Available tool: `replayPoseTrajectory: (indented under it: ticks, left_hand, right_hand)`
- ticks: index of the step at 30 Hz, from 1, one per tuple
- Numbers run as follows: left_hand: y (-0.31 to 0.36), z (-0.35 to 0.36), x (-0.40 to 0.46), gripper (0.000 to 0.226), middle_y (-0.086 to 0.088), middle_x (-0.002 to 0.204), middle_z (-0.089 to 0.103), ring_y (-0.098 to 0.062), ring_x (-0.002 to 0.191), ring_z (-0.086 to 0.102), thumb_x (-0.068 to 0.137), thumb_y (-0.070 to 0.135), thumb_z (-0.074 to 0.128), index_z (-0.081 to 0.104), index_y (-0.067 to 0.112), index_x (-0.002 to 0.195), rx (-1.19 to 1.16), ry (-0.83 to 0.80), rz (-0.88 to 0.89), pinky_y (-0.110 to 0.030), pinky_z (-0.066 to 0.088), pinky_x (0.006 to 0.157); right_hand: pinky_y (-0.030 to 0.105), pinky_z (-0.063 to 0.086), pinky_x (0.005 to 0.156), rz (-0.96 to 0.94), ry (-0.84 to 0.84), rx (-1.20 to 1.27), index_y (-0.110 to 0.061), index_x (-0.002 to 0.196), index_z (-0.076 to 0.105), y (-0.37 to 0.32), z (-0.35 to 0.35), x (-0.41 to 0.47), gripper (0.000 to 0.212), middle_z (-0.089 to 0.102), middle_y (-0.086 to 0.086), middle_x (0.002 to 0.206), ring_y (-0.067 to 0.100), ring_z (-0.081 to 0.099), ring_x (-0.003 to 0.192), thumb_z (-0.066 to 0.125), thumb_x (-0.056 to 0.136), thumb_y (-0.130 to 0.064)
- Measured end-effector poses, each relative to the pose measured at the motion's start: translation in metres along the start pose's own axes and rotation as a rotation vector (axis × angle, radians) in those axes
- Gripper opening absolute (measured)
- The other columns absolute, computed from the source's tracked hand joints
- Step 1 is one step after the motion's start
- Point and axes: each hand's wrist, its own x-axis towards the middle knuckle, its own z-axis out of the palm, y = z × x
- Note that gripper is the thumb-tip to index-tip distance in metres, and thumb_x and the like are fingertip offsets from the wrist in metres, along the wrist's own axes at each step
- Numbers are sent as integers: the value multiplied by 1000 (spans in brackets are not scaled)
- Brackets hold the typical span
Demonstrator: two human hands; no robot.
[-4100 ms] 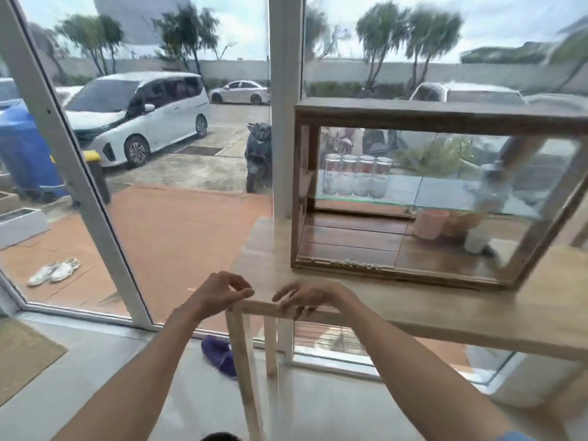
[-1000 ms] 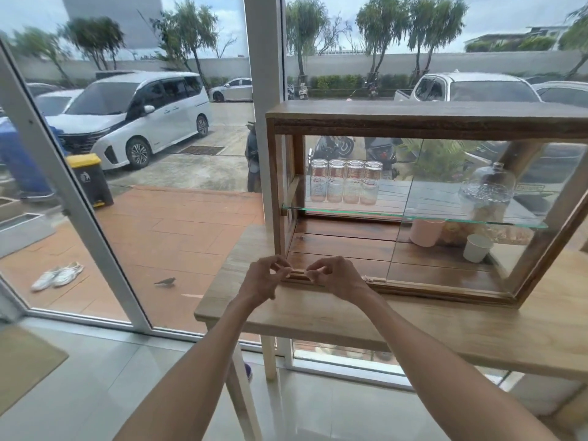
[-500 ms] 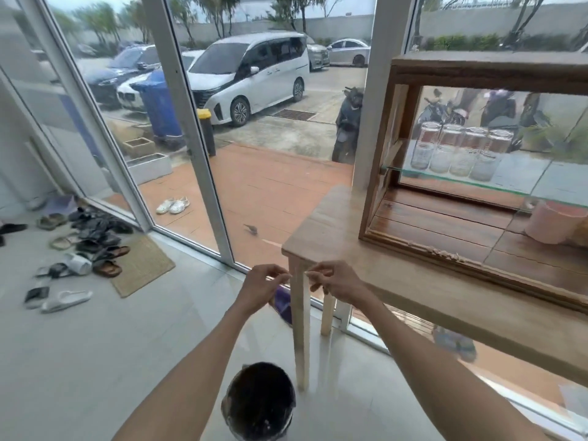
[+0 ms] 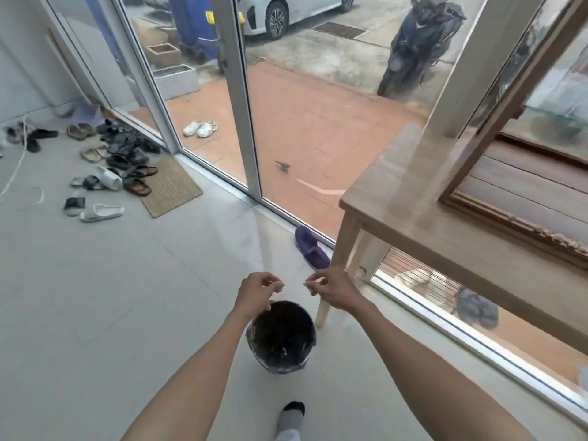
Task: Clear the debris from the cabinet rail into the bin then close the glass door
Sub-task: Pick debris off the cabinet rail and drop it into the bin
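A round black bin stands on the pale floor beside the table leg. My left hand hovers above its far rim, fingertips pinched on small pale bits of debris. My right hand is level with it a little to the right, also pinching a pale scrap. The wooden cabinet sits on the table at the right edge, blurred. Its front rail holds a line of light crumbs of debris. The glass door is not clearly visible.
The light wooden table stands right of the bin, its leg close behind my right hand. A purple slipper lies by the window frame. Several shoes and a mat lie at the left. My socked foot is below the bin.
My view has swung down and left from the cabinet rail to the floor. Both hands, pinched together, moved from the rail past the table's corner to above the bin.
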Motion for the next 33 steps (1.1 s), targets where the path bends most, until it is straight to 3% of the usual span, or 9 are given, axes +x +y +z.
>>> replayPoseTrajectory:
  ticks: [4,6,11,15,17,22,25,28,33]
  left_hand:
    - [-22,-1,15,9,3,85,73,-17,38,60,92,19,66,75,15,92,29,-39,-79,-17,42,41]
    - [-33,-3,21,11,6,93,72,-20,42,66,92,22,64,75,18,94,58,-80,-101,-22,42,47]
    - [-49,-12,29,17,7,102,71,-22,53,73,95,29,60,73,21,103,149,-182,-100,-32,53,64]
    - [-36,-22,40,19,1,104,73,-17,96,70,95,29,63,75,20,107,207,-217,-48,-30,52,86]
    - [-19,-25,49,20,-2,105,72,-17,104,65,95,27,65,74,17,110,206,-232,-10,-28,49,90]
    - [46,-29,56,22,1,107,72,-12,101,66,95,32,64,73,21,111,252,-284,173,-26,51,84]
    - [104,-26,52,12,10,93,74,-1,85,66,93,31,66,76,25,97,291,-212,372,-18,47,71]
    - [167,-18,50,9,15,80,74,0,73,65,90,29,70,76,24,86,306,-148,559,-21,49,70]
    - [254,20,38,8,24,72,71,-2,63,68,89,25,73,75,29,83,305,-183,778,-22,52,62]
  right_hand:
    - [22,50,63,51,-61,-58,-21,92,77,8,26,23,14,76,0,81,2,60,61,70,90,-32]
    - [23,48,68,70,-87,-106,-27,93,76,12,35,32,10,75,-1,85,4,62,66,69,90,-34]
    - [24,50,80,105,-130,-155,-25,113,72,15,41,40,22,69,-1,98,16,66,96,65,93,-32]
    - [22,49,79,116,-163,-178,-25,118,71,5,23,41,25,68,-2,101,15,65,98,65,94,-31]
    - [16,46,70,110,-162,-181,-22,120,70,-3,7,38,27,66,-2,100,13,64,92,65,94,-29]
    - [20,43,71,53,-95,-206,-22,118,72,-32,-44,17,28,69,1,106,13,63,92,69,91,-27]
    - [24,53,74,-33,38,-203,-21,109,78,-49,-80,-7,24,76,2,102,17,69,91,71,86,-25]
    - [34,59,83,-82,87,-181,-22,106,79,-60,-118,-33,25,78,3,102,18,73,92,72,84,-29]
    - [14,55,64,-114,211,-152,-15,107,78,-59,-184,-86,20,76,0,84,6,69,63,74,88,-21]
